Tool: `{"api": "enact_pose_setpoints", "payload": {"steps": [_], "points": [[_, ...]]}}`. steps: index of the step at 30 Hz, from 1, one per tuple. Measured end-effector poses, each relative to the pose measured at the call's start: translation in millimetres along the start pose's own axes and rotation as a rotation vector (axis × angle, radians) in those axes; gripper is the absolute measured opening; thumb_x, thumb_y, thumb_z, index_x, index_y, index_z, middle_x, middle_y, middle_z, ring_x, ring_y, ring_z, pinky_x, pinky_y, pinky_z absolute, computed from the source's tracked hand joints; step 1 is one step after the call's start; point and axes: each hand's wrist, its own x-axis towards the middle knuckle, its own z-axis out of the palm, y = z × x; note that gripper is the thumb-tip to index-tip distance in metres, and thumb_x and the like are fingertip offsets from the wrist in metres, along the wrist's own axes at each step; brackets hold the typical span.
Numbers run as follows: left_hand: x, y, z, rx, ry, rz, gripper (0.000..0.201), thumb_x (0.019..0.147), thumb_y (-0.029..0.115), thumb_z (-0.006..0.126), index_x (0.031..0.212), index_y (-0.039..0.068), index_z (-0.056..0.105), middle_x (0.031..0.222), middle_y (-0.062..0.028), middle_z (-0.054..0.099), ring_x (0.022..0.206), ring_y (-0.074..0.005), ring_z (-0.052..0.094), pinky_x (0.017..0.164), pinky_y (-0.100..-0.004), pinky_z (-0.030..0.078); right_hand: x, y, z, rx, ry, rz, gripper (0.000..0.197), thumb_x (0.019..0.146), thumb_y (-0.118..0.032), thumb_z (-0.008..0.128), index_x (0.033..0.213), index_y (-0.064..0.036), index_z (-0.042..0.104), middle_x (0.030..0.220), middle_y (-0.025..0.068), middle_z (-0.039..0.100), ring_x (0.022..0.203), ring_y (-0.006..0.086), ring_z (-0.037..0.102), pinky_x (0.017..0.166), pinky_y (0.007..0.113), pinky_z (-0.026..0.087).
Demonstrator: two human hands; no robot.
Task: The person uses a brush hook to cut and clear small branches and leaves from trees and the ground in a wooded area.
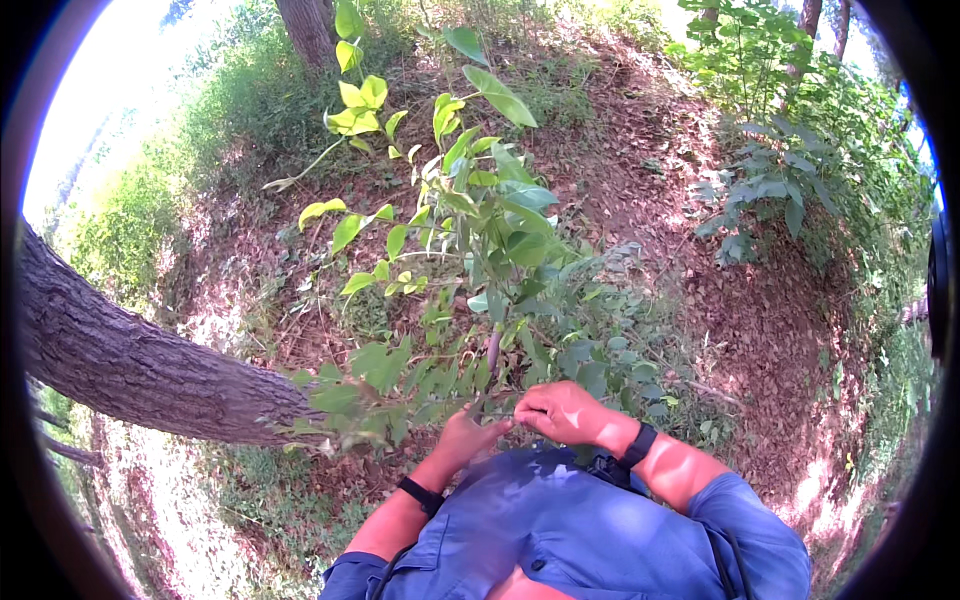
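Observation:
Several leafy green stems rise as one bunch (500, 230) in front of my chest, broad leaves mixed with smaller yellow-green ones. Its brownish lower stem (493, 350) runs down to my left hand (466, 438), whose fingers are closed around it, with the thumb pointing right. Close beside it, my right hand (562, 412) is in a pinch, its fingertips meeting the left thumb. Whatever lies between those right fingertips is too small to make out. Both wrists wear dark bands.
A thick, rough-barked trunk (150, 370) slants in from the left and ends behind the leaves near my left hand. Brown leaf litter (640, 180) covers the sloping ground ahead. Shrubs (780, 180) stand at the right, and another tree trunk (308, 32) rises at the far left.

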Motion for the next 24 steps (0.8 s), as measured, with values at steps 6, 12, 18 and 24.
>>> {"api": "enact_pose_setpoints", "payload": {"steps": [6,12,18,24], "points": [[21,14,0,0.355,0.034,0.113,0.072,0.079,0.057,0.069,0.125,0.003,0.057,0.106,-0.0173,0.067,0.095,-0.0261,0.063,0.083,-0.0385,0.051,-19,14,9,-0.034,-0.124,0.074,0.016,0.089,-0.022,0.063,0.095,-0.0081,0.069,0.088,0.0108,0.068,0.082,0.0309,0.065,0.072,0.039,0.053],[17,-21,-6,-0.007,0.081,-0.084,0.067,0.077,0.044,0.075,0.122,-0.003,0.056,0.095,-0.0156,0.063,0.082,-0.0211,0.061,0.07,-0.0335,0.05,-54,43,-22,0.004,0.175,0.339,0.021,0.089,-0.026,0.063,0.092,-0.0075,0.071,0.084,0.011,0.07,0.078,0.0275,0.068,0.072,0.036,0.053],[-16,-103,-31,-0.027,0.323,-0.141,0.032,0.079,0.023,0.074,0.099,-0.001,0.068,0.075,-0.0068,0.063,0.06,-0.0131,0.056,0.055,-0.0296,0.047,-83,64,-56,-0.015,0.418,0.508,0.021,0.086,-0.026,0.066,0.088,-0.0061,0.072,0.078,0.0094,0.071,0.072,0.0213,0.068,0.069,0.033,0.053],[-104,-128,-71,-0.056,0.418,-0.26,0.029,0.085,0.024,0.07,0.103,0.002,0.062,0.086,-0.0089,0.063,0.067,-0.017,0.058,0.059,-0.0317,0.048,-71,88,-47,0.006,0.417,0.544,0.023,0.084,-0.028,0.068,0.089,-0.0068,0.072,0.079,0.0101,0.071,0.073,0.022,0.067,0.069,0.034,0.052]]}}
